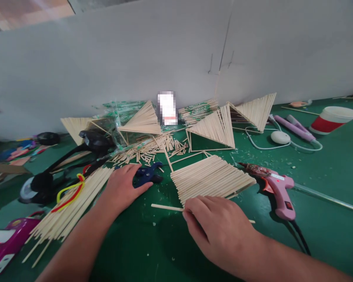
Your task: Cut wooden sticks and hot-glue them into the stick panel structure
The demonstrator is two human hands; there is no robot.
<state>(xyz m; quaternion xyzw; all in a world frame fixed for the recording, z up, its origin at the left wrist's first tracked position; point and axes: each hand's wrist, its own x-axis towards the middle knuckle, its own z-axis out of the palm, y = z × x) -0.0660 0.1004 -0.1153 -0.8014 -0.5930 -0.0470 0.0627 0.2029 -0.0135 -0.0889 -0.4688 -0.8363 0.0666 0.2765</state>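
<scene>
My right hand (220, 229) is closed on a thin wooden stick (166, 207), which pokes out on both sides of the fingers. It is at the near edge of a slanted panel of side-by-side sticks (211, 176), part of a stick frame. My left hand (120, 190) lies on the table with thumb and fingers apart around dark blue cutters (148, 174); a firm grip on them does not show. Cut stick pieces (147, 156) are scattered beyond the cutters. A pink hot glue gun (278, 188) lies right of the panel, its nozzle towards it.
Several finished-looking stick structures (214, 129) stand along the grey wall. Long sticks (76, 199) lie left, near a black strapped object (97, 143) and a magenta device (11, 243). A phone (167, 107) leans at the back. Right are a cup (333, 119) and cable (261, 148).
</scene>
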